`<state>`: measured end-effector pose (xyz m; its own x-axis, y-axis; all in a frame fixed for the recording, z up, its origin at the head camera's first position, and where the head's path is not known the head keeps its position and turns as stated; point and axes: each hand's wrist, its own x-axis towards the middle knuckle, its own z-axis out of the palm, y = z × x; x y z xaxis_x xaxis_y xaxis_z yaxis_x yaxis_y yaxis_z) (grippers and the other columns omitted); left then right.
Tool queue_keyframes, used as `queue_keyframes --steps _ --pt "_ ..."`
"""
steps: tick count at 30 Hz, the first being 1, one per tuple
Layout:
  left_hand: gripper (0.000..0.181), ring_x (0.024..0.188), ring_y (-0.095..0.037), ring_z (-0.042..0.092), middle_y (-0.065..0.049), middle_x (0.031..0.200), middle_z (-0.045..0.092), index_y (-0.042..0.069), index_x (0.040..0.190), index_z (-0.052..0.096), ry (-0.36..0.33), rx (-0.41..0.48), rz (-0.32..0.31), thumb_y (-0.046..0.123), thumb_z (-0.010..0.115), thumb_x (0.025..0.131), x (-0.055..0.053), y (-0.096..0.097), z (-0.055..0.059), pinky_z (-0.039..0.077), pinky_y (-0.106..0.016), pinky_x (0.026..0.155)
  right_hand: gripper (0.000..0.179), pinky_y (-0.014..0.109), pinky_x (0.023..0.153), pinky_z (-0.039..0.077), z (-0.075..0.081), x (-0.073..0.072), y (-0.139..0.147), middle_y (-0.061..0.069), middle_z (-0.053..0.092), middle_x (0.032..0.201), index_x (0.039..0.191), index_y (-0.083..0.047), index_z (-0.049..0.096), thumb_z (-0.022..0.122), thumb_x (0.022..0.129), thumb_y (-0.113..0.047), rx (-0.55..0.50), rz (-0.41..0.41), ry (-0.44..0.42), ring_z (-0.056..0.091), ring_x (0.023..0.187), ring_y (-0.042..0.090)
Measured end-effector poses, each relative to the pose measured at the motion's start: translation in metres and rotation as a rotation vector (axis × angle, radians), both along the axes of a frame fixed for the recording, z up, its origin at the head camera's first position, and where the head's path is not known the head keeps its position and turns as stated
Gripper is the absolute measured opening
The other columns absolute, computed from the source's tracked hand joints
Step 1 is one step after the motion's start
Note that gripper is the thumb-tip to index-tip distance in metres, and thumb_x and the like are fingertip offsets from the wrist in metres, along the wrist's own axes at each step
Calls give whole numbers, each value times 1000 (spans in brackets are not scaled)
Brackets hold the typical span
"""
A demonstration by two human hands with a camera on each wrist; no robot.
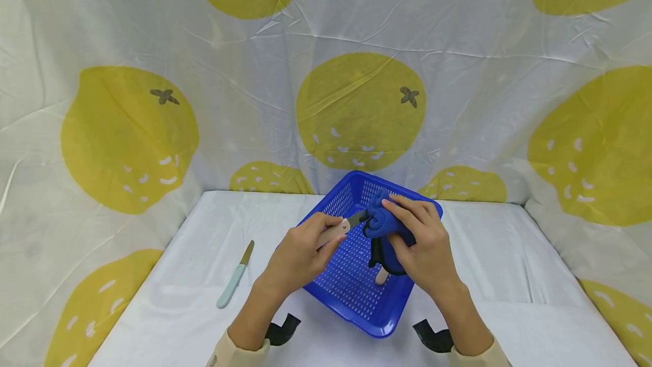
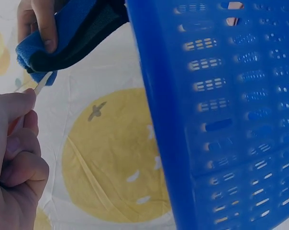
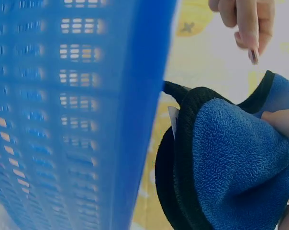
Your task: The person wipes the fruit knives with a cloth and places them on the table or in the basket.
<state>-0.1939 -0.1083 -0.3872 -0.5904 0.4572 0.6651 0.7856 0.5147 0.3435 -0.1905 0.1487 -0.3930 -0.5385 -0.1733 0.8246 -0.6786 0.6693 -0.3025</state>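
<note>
My left hand [image 1: 301,251] grips the pale handle of a knife [image 1: 332,233], its blade pointing right. A blue cloth with black edging [image 1: 389,225] is bunched in my right hand [image 1: 425,242], the fingers over its top and the thumb below. The blade's tip reaches the cloth's folds, so its end is hidden. Both hands are above a blue perforated basket [image 1: 351,282]. In the right wrist view the cloth [image 3: 240,158] hangs in a fold beside the basket wall. Inside the basket, partly behind the cloth, lies a pale handle end [image 1: 381,276].
A second knife with a light green handle [image 1: 232,286] lies on the white-covered table [image 1: 178,299], left of the basket. Behind the table hangs a white curtain with yellow fruit prints [image 1: 361,112]. Black straps [image 1: 283,330] show near both wrists.
</note>
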Motion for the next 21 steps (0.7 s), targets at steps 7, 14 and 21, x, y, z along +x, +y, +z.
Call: queue_keyframes --steps 7,14,21 --pt "27 95 -20 78 -11 115 74 2 115 63 73 5 14 8 77 93 -4 -2 -4 62 -25 80 54 13 105 39 0 -9 22 10 69 134 131 -14 72 79 81 5 -73 -75 31 58 110 33" --pt "28 95 -22 77 -13 112 74 1 114 63 88 7 42 9 78 92 -5 -2 -3 63 -26 78 55 11 106 38 5 -10 30 12 70 132 129 -12 73 81 78 7 -155 -66 49 58 110 33" --pt "28 95 -21 77 -12 112 75 0 114 63 93 16 44 8 78 91 -7 -2 -6 63 -25 78 57 12 107 40 8 -2 19 11 68 134 130 -13 72 80 78 9 -138 30 33 57 112 31"
